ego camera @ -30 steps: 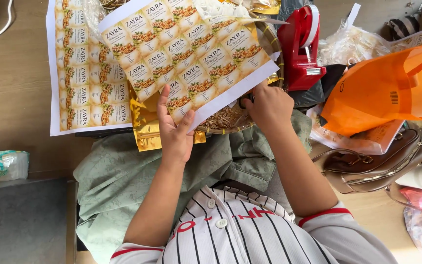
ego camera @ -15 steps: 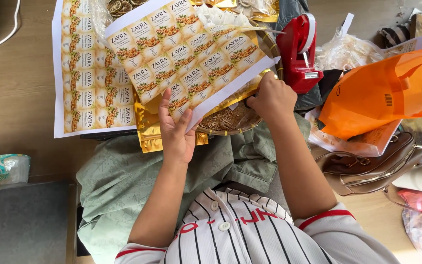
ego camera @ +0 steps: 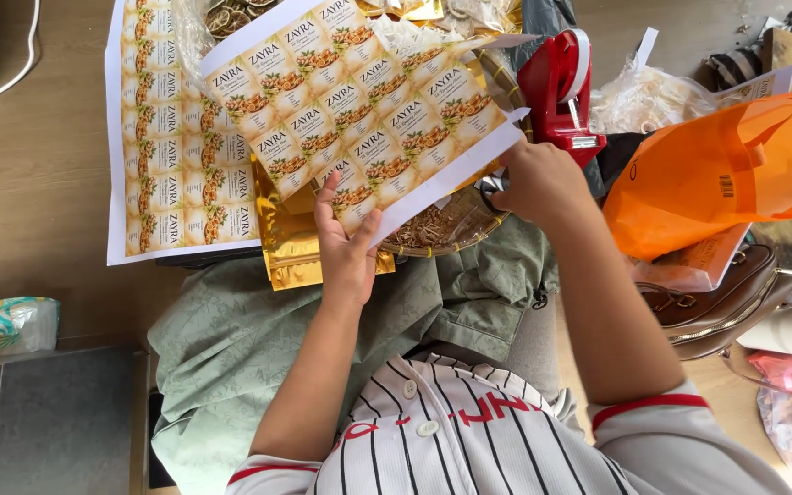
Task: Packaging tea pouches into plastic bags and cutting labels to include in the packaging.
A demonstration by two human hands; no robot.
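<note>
A person in a striped jersey is holding a printed label sheet [ego camera: 359,110] over a woven basket [ego camera: 442,229]. The left hand [ego camera: 346,247] is pinching the sheet's near edge, thumb on top, fingers underneath. The right hand [ego camera: 538,179] is gripping the sheet's right corner, closed on something small that cannot be made out. A second label sheet [ego camera: 176,147] is lying to the left, a red tape dispenser [ego camera: 561,87] and an orange plastic bag [ego camera: 726,165] to the right.

White pinstriped jersey, red-trimmed short sleeves, white buttons, red chest lettering.
</note>
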